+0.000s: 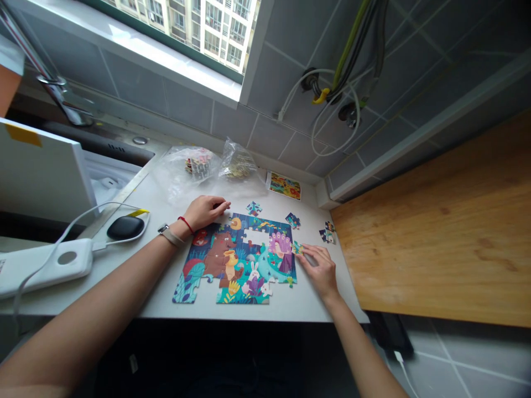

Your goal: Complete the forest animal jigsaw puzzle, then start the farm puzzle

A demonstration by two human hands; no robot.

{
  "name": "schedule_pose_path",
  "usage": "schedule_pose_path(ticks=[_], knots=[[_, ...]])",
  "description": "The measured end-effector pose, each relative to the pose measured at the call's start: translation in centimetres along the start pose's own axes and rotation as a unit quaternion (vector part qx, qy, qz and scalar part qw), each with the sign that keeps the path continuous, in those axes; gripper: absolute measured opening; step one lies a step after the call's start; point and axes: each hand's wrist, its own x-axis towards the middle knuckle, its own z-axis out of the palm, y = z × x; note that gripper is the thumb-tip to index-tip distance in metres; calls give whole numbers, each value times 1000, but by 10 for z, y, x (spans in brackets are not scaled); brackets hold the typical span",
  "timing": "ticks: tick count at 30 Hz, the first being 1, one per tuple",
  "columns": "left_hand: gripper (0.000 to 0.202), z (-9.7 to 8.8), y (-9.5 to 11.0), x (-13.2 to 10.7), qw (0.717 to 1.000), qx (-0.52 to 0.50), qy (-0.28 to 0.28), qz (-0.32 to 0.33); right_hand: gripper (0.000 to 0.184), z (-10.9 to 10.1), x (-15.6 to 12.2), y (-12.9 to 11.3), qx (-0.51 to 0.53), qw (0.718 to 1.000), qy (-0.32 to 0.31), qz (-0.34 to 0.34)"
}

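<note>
A partly assembled jigsaw puzzle [224, 254] with a bear, a rabbit and other cartoon animals lies on the white countertop. Gaps show in its upper middle, along its bottom edge and at its lower right corner. Between the thumb and fingers of my right hand [319, 268] is a puzzle piece [297, 247], at the puzzle's right edge; whether it is seated there I cannot tell. My left hand [207, 211] rests by the upper left edge with its fingers curled in and nothing seen in them. Loose puzzle pieces [254, 208] lie above the puzzle and to its right.
Clear plastic bags [238, 163] with more pieces stand at the back, near a small picture card [284, 185]. On the left are a black mouse [125, 227], a white power strip [45, 268] and a sink with a faucet [74, 113]. A wooden board [440, 232] borders the right side.
</note>
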Motion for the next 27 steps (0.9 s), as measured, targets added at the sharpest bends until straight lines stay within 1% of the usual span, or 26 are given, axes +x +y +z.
schedule_pose_path(ticks=[4, 7, 11, 14, 18, 22, 24, 27], knots=[[47, -2, 1, 0, 1000, -13, 6, -4, 25, 5, 8, 21, -11, 999, 32, 25], [49, -3, 2, 0, 1000, -22, 14, -10, 36, 8, 15, 38, -47, 995, 55, 65], [53, -4, 3, 0, 999, -30, 34, -24, 46, 13, 32, 61, -68, 991, 53, 105], [53, -4, 4, 1, 998, -32, 49, -33, 45, 22, 53, 70, -61, 991, 38, 113], [50, -3, 8, 1, 997, -28, 62, -40, 38, 42, 80, 68, -28, 995, -8, 95], [46, -3, 10, 0, 996, -22, 71, -46, 40, 58, 90, 61, 6, 996, -26, 88], [44, -2, 11, 0, 996, -21, 73, -50, 41, 59, 88, 58, 23, 995, -11, 93], [43, -2, 11, -1, 995, -22, 75, -59, 40, 55, 83, 52, 94, 988, 42, 117]])
